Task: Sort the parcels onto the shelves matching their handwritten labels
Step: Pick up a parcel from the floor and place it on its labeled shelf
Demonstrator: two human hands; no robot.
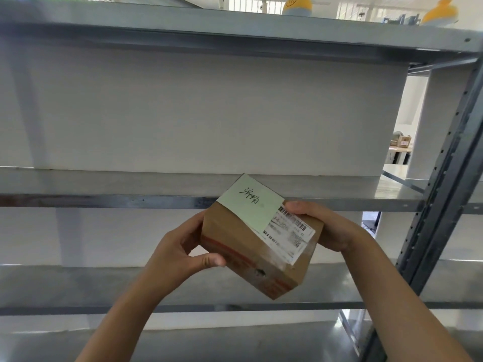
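A small brown cardboard parcel (243,246) is held tilted in front of a grey metal shelving unit. A pale green note (251,205) with black handwriting is stuck on its top, beside a white printed shipping label (290,236) with a barcode. My left hand (183,246) grips the parcel's left side, thumb on the front face. My right hand (324,226) holds its right end, thumb on the shipping label. The parcel hangs just in front of the middle shelf (104,184).
Another shelf (183,30) runs above and a lower shelf (78,286) below; none shows a parcel. A perforated grey upright (444,184) stands at the right. Behind it, far off, is a table with a box (403,141). Yellow objects (298,5) sit on top.
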